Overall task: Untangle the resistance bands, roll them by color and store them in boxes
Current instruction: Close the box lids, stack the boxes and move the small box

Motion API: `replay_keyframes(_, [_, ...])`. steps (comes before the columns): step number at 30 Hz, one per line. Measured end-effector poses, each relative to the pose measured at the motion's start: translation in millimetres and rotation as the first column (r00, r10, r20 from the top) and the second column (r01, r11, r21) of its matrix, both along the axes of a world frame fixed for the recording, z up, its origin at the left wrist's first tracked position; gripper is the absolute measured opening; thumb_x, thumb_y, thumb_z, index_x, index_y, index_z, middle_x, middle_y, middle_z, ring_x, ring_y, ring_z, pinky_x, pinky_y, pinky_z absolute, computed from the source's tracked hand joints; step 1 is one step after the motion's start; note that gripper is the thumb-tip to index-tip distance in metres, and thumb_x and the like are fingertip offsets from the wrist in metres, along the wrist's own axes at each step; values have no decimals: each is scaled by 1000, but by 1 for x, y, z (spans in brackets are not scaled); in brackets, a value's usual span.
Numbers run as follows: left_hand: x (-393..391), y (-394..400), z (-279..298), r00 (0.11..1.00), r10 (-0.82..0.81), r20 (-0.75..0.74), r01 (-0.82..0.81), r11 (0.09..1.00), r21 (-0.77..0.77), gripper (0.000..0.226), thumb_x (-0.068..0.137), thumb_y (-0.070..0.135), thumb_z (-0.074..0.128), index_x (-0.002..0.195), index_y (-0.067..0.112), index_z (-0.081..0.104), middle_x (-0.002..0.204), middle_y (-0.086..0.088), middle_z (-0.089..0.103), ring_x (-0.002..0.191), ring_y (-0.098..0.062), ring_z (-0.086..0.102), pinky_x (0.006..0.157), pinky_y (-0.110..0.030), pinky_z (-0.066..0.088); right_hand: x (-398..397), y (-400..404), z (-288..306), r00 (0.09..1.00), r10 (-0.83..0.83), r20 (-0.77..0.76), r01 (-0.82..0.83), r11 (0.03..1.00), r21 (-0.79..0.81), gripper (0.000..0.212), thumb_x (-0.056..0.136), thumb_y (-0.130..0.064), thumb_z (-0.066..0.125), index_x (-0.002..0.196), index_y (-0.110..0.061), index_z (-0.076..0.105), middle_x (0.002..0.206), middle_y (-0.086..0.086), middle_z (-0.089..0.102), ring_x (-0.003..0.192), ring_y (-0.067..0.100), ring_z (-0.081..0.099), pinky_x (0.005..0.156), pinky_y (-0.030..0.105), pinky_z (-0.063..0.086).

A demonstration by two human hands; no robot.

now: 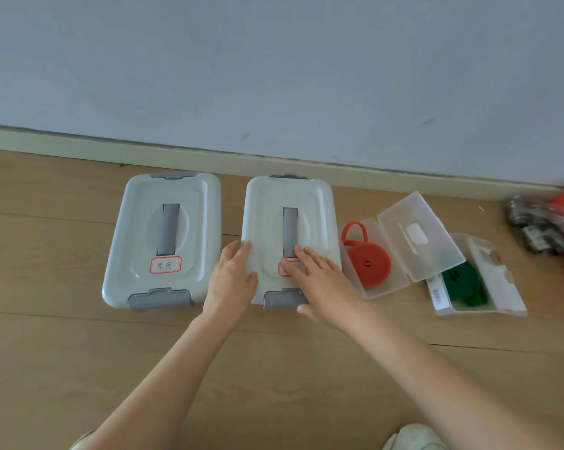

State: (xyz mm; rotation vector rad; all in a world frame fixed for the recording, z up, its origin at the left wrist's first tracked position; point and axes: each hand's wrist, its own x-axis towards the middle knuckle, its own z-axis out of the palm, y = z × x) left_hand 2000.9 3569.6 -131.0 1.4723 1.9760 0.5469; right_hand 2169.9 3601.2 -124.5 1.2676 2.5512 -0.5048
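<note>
Left lidded box (162, 241): we saw a pale grey box with its lid closed, standing on the wooden floor (274, 368) near the skirting board (209, 159). It had a grey handle, a grey latch at each end and a red-bordered handwritten label.
Left hand (233, 277): we found it resting with relaxed fingers against the left edge of the middle lidded box, grasping nothing.
Middle lidded box (319, 216): we saw the same pale grey kind, lid closed, just beside the left one but apart from it.
Right hand (319, 280): we saw it lying flat on this lid, fingers straight and spread across the label and the near end of the handle, clenching nothing.
Orange resistance band (368, 263): we saw it rolled into a coil, one loose loop sticking up at the far end, lying in a clear plastic case (404, 241) with its lid flipped open, just right of the middle box.
Green resistance band (465, 284): we saw it rolled up in a second clear open case (488, 280), partly under the first case's lid.
Far right edge: we made out blurred dark and orange things (546, 228) that we could not identify.
Bottom edge: we saw a pale shoe (413, 436).
</note>
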Motion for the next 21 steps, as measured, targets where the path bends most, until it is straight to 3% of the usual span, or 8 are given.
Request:
replay_keyframes(2, [1, 10, 6, 993, -47, -105, 57, 994, 90, 52, 90, 7, 50, 140, 9, 37, 150, -10, 28, 133, -27, 34, 105, -32, 29, -3, 20, 12, 993, -62, -100, 59, 998, -26, 62, 85, -45, 59, 140, -24, 38, 149, 8, 26, 138, 27, 23, 108, 42, 24])
replay_keyframes(4, [2, 29, 9, 981, -94, -168, 116, 986, 123, 50, 94, 15, 47, 142, 10, 34, 153, -9, 23, 139, -27, 24, 110, -32, 21, -8, 56, 17, 950, -175, -260, 179, 984, -11, 51, 89, -42, 56, 131, -15, 49, 138, 8, 41, 129, 27, 37, 104, 38, 31])
replay_keyframes(7, [6, 63, 4, 939, -173, -298, 210, 973, 98, 54, 98, 28, 39, 147, 14, 22, 157, -6, 8, 145, -23, 2, 116, -34, 6, -16, 112, 10, 879, -324, -349, 354, 935, 23, 48, 95, -26, 50, 136, -3, 41, 142, 14, 39, 132, 27, 35, 106, 31, 25])
replay_keyframes(10, [11, 85, -13, 857, -264, -443, 322, 945, 59, 56, 99, 36, 28, 149, 18, 11, 158, -3, -2, 145, -20, -8, 116, -36, -3, -25, 159, -10, 864, -410, -293, 420, 907, -32, 64, 94, -35, 50, 144, -4, 25, 151, 14, 27, 140, 27, 23, 114, 36, 19])
replay_keyframes(13, [15, 85, -32, 801, -285, -527, 353, 935, 31, 55, 99, 41, 19, 149, 19, 8, 158, -4, -1, 145, -18, -4, 116, -36, -6, -22, 200, -18, 787, -563, -253, 499, 821, -276, 89, 82, -49, 65, 148, -10, 19, 153, 11, 26, 140, 26, 25, 114, 37, 23])
replay_keyframes(16, [14, 83, -39, 797, -247, -551, 355, 930, 96, 60, 95, 44, 10, 148, 16, 18, 157, -7, 11, 145, -21, 6, 116, -37, -3, -17, 215, -19, 737, -615, -282, 443, 754, -485, 76, 73, -40, 77, 137, -13, 44, 139, 5, 47, 128, 20, 44, 101, 24, 33])
replay_keyframes(19, [19, 82, -38, 802, -220, -556, 328, 939, 103, 66, 90, 44, 4, 147, 15, 22, 156, -8, 15, 145, -22, 10, 115, -37, -4, -18, 208, -24, 679, -577, -454, 462, 816, -346, 41, 69, -34, 81, 104, -20, 66, 109, 1, 56, 117, 24, 49, 99, 28, 37])
replay_keyframes(21, [19, 82, -38, 808, -220, -546, 313, 946, 83, 58, 97, 43, 13, 149, 18, 15, 158, -5, 7, 146, -19, 3, 115, -35, -7, -22, 201, -25, 691, -532, -489, 492, 842, -220, 39, 70, -35, 80, 104, -19, 68, 116, 6, 49, 120, 25, 41, 104, 28, 29])
